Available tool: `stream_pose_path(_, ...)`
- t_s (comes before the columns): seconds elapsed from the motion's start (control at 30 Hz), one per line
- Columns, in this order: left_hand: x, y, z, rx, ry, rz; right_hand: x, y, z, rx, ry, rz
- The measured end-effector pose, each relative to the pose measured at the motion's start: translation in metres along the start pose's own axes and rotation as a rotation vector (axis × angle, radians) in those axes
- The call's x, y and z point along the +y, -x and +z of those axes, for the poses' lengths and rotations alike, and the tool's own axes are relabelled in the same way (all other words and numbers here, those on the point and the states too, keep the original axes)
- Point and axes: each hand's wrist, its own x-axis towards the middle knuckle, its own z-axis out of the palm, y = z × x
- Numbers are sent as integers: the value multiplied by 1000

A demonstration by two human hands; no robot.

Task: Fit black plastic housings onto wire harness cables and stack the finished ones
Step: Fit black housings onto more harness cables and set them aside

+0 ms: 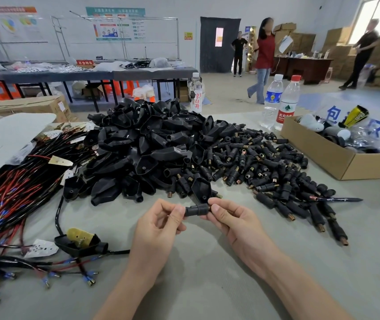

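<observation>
Between both hands I hold a small black cylindrical connector with a copper end, just above the grey table. My left hand pinches its left end and my right hand pinches its right end. Behind them lies a big heap of black plastic housings, with a spread of similar small black connectors to its right. One housing with a yellow board inside lies at the left on a black cable. Red and black wire harnesses are piled along the left edge.
An open cardboard box with mixed items stands at the right. Three water bottles stand behind the heap. A black pen lies among the connectors. People walk at the far side of the room, beside long tables and stacked cartons.
</observation>
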Motion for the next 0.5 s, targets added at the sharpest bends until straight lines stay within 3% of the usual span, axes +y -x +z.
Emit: stream_pose_path(0.5, -5, 1, 0, -48, -22, -8, -5, 1, -2, 22, -131, 20)
